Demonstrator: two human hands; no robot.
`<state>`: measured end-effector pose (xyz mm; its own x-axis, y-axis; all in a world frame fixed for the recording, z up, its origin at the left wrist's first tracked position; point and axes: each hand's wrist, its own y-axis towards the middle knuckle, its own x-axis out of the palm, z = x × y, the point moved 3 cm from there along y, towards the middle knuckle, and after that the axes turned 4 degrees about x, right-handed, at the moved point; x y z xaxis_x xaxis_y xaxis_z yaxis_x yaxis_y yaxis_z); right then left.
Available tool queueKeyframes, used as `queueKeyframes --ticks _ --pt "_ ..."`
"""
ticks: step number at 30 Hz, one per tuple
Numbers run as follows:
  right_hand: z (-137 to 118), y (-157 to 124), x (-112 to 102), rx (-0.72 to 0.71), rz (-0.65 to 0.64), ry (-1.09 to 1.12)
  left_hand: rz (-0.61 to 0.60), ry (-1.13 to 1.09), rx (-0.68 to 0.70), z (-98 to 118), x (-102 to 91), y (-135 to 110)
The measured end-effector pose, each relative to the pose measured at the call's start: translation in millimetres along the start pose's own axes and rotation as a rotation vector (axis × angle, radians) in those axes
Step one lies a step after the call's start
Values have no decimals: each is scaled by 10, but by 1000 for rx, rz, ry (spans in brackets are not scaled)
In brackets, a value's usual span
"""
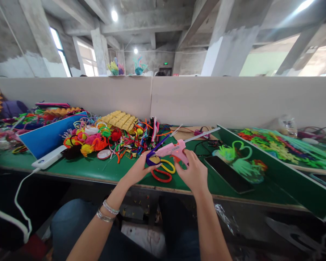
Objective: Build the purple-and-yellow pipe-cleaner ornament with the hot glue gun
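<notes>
Right hand [194, 174] closed around the handle of a pink glue gun [176, 149]. Left hand [139, 170] pinches a purple pipe-cleaner piece [152, 159] between thumb and fingertips. The gun's nozzle points toward the left hand and meets the purple piece. Both are held just above the front edge of the green table [97, 168], near its middle. The pinch sits close to the nozzle, apparently to steady the soft piece against the tip. A pale glue stick [203, 134] projects from the rear of the gun, up and to the right.

Directly beneath the hands, a red ring [161, 176] and a yellow ring [168, 166] lie flat on the table and overlap, within easy reach. Behind them, toward the back edge, is a loose heap of coloured pipe cleaners and pompoms [119, 139], seemingly kept as stock. To the left, a tilted blue board [49, 137] stands beside a white power strip [50, 157] at the front edge, and the strip's cord hangs off the table. To the right, a dark phone [228, 174] lies flat, and next to it is a green pipe-cleaner figure [240, 161]. Both are well apart from the nozzle. A slanted green divider [274, 170] separates this place from the neighbouring one on the right.
</notes>
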<state>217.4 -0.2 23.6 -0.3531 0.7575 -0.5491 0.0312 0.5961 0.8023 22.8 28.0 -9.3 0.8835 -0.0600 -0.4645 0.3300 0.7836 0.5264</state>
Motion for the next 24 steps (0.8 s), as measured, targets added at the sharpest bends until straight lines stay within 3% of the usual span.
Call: queueKeyframes --ticks 24 --pt "38 15 -66 -11 39 -41 -25 3 -4 58 4 -3"
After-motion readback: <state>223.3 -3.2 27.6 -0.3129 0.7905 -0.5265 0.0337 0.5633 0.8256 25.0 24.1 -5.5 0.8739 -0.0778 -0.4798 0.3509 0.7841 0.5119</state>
